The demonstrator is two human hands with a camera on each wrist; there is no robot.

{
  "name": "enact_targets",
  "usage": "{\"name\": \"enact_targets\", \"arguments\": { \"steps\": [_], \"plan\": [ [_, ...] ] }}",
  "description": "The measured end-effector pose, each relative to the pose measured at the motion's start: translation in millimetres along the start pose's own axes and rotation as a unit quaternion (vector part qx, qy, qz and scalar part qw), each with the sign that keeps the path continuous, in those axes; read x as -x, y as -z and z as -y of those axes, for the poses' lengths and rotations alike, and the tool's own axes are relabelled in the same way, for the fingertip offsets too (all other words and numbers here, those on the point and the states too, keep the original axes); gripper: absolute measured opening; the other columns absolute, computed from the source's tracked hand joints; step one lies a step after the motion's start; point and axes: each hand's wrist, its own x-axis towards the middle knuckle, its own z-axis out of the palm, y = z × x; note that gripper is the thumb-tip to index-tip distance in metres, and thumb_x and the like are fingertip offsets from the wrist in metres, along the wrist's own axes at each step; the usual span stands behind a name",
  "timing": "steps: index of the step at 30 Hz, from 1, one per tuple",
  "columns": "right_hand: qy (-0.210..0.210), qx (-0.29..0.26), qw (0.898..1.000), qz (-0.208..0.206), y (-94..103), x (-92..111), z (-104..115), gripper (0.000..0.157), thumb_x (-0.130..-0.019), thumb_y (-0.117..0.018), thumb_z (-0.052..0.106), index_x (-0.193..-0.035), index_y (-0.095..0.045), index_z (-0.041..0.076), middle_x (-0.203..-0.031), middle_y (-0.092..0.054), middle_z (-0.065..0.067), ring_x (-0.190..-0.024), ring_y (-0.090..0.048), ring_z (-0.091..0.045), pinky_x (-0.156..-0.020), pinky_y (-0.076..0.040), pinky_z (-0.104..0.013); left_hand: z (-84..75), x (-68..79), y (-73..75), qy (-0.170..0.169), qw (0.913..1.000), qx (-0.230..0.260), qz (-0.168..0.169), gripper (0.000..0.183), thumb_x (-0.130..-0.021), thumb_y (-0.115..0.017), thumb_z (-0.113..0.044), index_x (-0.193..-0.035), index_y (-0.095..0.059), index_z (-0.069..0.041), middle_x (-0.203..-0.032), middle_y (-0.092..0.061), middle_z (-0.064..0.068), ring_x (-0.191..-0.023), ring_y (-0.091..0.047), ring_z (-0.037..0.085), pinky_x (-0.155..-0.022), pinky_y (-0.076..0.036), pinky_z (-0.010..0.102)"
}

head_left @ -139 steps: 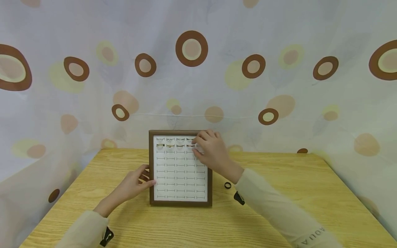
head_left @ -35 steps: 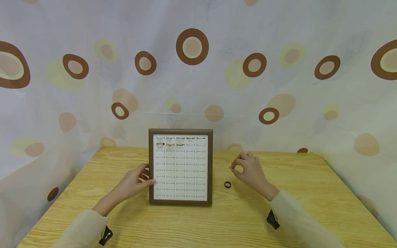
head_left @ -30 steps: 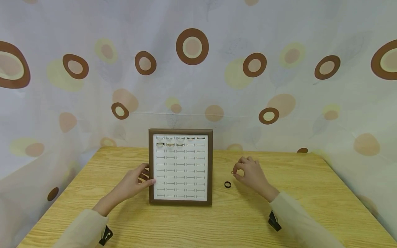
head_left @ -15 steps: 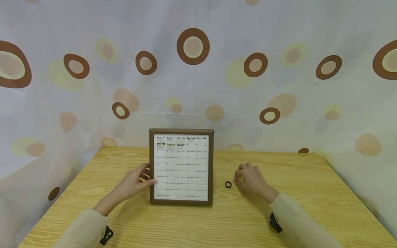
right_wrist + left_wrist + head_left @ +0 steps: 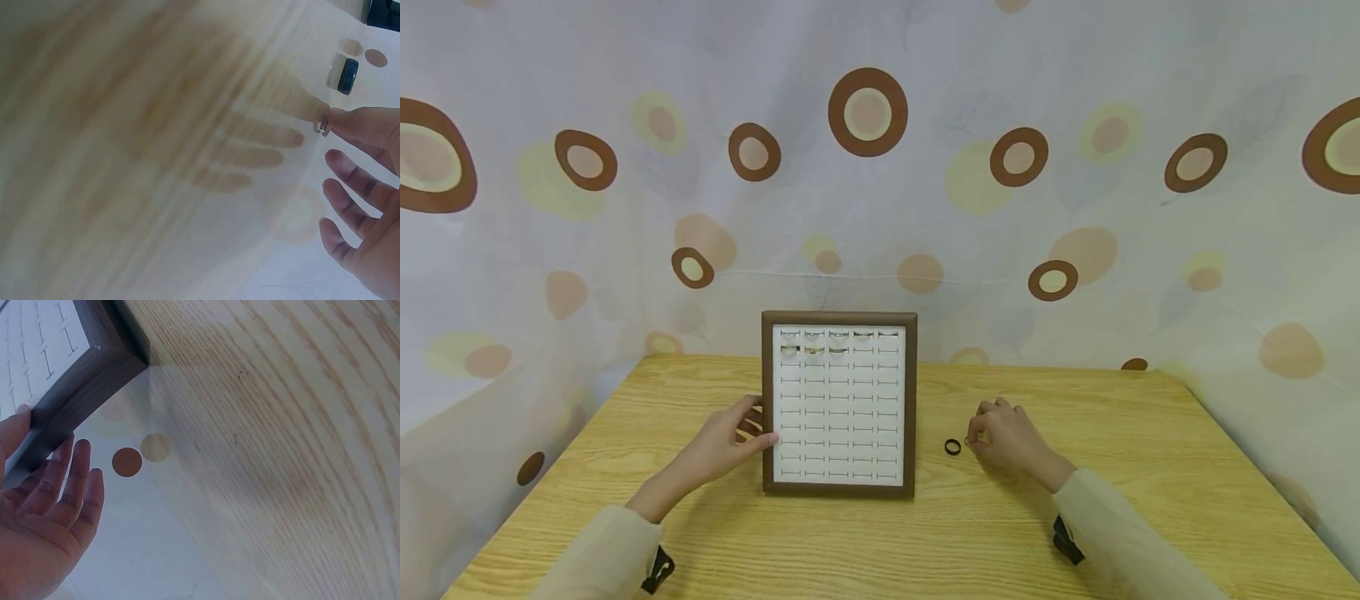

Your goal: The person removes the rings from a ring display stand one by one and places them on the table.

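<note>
A ring display board (image 5: 838, 417) with a brown frame and white slotted face stands tilted on the table. My left hand (image 5: 722, 442) holds its left edge, thumb on the front and fingers behind. Several rings (image 5: 813, 335) sit in the top row, and a few more in the left of the second row. My right hand (image 5: 1011, 437) is low over the table right of the board. Its thumb and index finger pinch a thin ring (image 5: 323, 127), partly hidden by the fingertips. Just left of it a black ring (image 5: 952, 447) lies on the table.
The wooden table (image 5: 850, 550) runs up to a patterned cloth (image 5: 865, 217) at the back and sides. In the left wrist view a lower corner of the frame (image 5: 103, 372) is close to the left hand's fingers.
A ring has come out of the second row's fourth slot. My right hand has moved from the board to the right, then down to the tabletop beside the black ring. The left hand stays.
</note>
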Motion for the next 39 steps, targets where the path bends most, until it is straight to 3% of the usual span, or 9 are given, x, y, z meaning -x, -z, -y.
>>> {"name": "enact_targets", "arguments": {
  "steps": [14,27,34,39],
  "plan": [
    [-0.012,0.002,1.0,0.01,-1.0,-1,0,0.013,-0.073,-0.074,0.009,-0.068,-0.067,0.019,-0.081,-0.058,0.003,-0.076,-0.048,-0.017,-0.076,-0.044,-0.058,1.2,-0.4,-1.2,-0.004,1.0,-0.006,-0.003,0.052,-0.085,-0.064,-0.03,-0.123,-0.045,0.001,-0.104,-0.062,0.016,-0.089,-0.063,0.025,-0.074,-0.054,0.035],
    [0.005,-0.023,1.0,-0.011,10.7,-5,0,0.008,-0.073,-0.076,0.015,-0.073,-0.068,0.016,-0.082,-0.06,0.0,-0.071,-0.047,-0.018,-0.062,-0.043,-0.044,-0.6,0.0,-0.9,-0.003,1.0,-0.007,-0.003,0.052,-0.085,-0.064,-0.028,-0.123,-0.045,0.002,-0.105,-0.062,0.016,-0.088,-0.063,0.024,-0.073,-0.054,0.034],
    [0.023,-0.011,0.999,-0.041,29.4,-19,7,0.011,-0.072,-0.076,0.009,-0.078,-0.069,0.014,-0.087,-0.061,-0.002,-0.076,-0.05,-0.021,-0.064,-0.044,-0.045,-0.4,0.1,-1.0,-0.002,1.0,-0.008,-0.003,0.052,-0.085,-0.064,-0.029,-0.123,-0.045,0.002,-0.105,-0.061,0.016,-0.088,-0.063,0.024,-0.073,-0.054,0.034],
    [0.033,0.009,0.997,-0.07,43.8,-30,15,0.011,-0.071,-0.077,0.012,-0.08,-0.069,0.014,-0.085,-0.061,-0.001,-0.074,-0.05,-0.02,-0.06,-0.042,-0.037,0.2,0.4,-1.2,-0.004,1.0,-0.008,-0.003,0.052,-0.085,-0.064,-0.029,-0.123,-0.045,0.002,-0.104,-0.062,0.016,-0.088,-0.063,0.024,-0.073,-0.054,0.033]
  ]
}}
